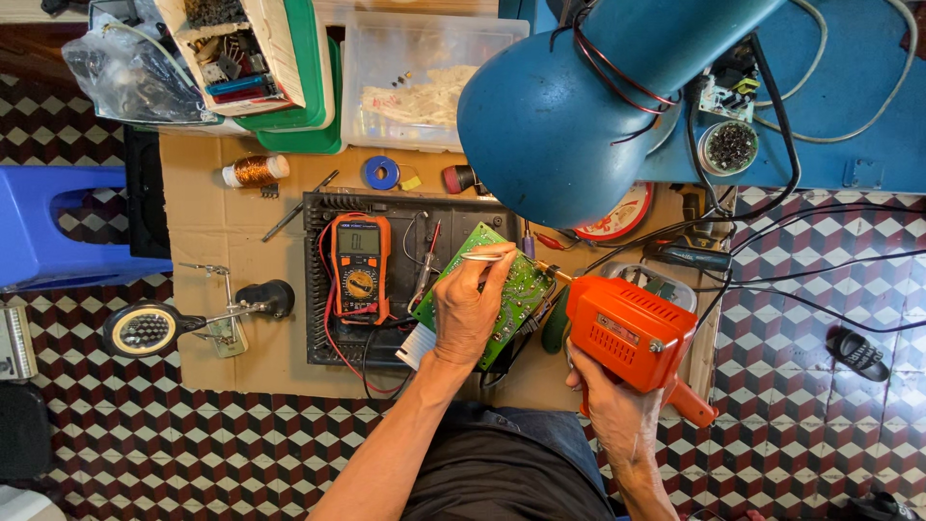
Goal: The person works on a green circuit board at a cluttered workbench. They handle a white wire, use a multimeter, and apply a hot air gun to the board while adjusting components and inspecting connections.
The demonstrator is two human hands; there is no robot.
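**Soldering on green circuit board: tip at right edge**

Circuit board [516, 289] is propped tilted over the black tray [323, 280], centre of the cardboard-covered bench [207, 227], just right of the orange multimeter [361, 265].

Left hand [468, 309] is closed on the board's lower-left part; a thin silvery piece, probably solder wire or tweezers [482, 257], is pinched between thumb and forefinger at the board's top. Which one cannot be told.

Right hand [617, 410] is clamped around the grip of the orange soldering gun [632, 333]; its tip is brought to the board's right edge. Contact point is too small to confirm.

Judged for a good joint:
- Board should be kept steady against the tray; tilt gives little support.
- Tip is best held on pad and lead together, wire fed to the joint, not to the tip.
- Gun cord and the black cables [772, 280] at right should be kept off the tip.
- Blue lamp [569, 106] blocks part of the view above the board.

Containers:
- Clear plastic box [429, 82]: pale wad of wire or packing, a few small dark parts.
- Green trays [309, 77], stacked: a white box of mixed components sits on top.
- Clear bag [125, 72], top left: contents unclear.
- Small round tin [730, 148]: dark small parts.
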